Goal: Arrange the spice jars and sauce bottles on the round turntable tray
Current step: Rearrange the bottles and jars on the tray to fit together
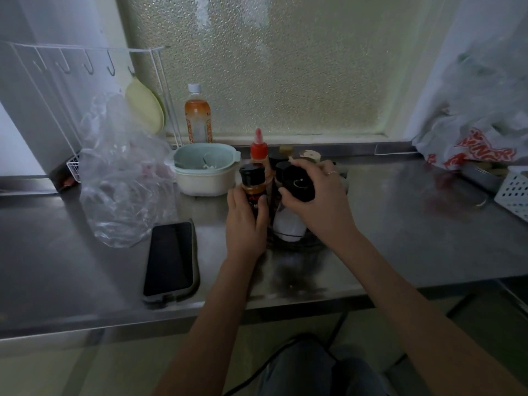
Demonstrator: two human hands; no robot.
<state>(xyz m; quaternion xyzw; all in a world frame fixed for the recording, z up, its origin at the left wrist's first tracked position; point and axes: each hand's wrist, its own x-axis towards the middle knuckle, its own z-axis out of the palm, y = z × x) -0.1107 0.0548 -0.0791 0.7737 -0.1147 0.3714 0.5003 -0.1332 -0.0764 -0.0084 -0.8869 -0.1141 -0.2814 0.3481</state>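
My left hand [245, 224] grips the slim black-capped orange spice jar [253, 184] mid-body while my right hand [317, 201] clasps the rigid, probably slippery white black-lidded jar [288, 224] by its lid.

A single head-worn camera is looking forward and down from above the person's lap, facing a steel counter [400, 224] and the frosted window [271, 67] behind it. The wide lens is bending the counter's near edge and the side walls. It is sitting close: both forearms are reaching in from the bottom edge toward the centre. No second view is sharing the scene.
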